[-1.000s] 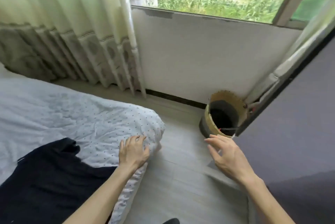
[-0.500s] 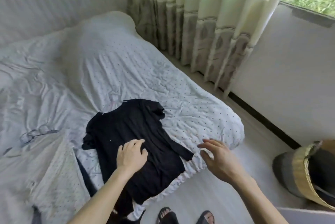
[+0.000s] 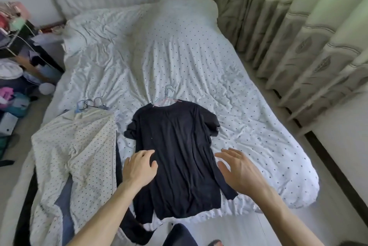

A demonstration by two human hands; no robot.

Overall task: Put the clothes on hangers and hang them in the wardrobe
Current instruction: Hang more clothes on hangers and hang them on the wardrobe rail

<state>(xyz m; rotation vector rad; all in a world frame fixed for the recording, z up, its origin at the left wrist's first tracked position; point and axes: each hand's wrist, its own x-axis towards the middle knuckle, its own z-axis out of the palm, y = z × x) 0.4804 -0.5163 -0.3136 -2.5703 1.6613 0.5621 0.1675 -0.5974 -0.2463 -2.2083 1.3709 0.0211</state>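
My left hand (image 3: 139, 168) rests on the black shirt (image 3: 179, 156), which lies flat on the bed (image 3: 249, 126). My right hand (image 3: 241, 170) is spread open just beside the shirt's sleeve. A pink hanger (image 3: 168, 98) pokes from its collar. A dotted garment (image 3: 79, 146) lies to its left.

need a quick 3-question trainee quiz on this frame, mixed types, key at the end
1. True or false: a pink hanger sticks out at the collar of the black shirt lying on the bed.
2. What lies on the bed on the person's left of the black shirt?
A) a white dotted garment with hangers at its top
B) a folded towel
C) a pair of jeans
3. Fill in: the left hand and the right hand both have relaxed fingers and grip ____.

Key: 1 true; 2 A; 3 nothing
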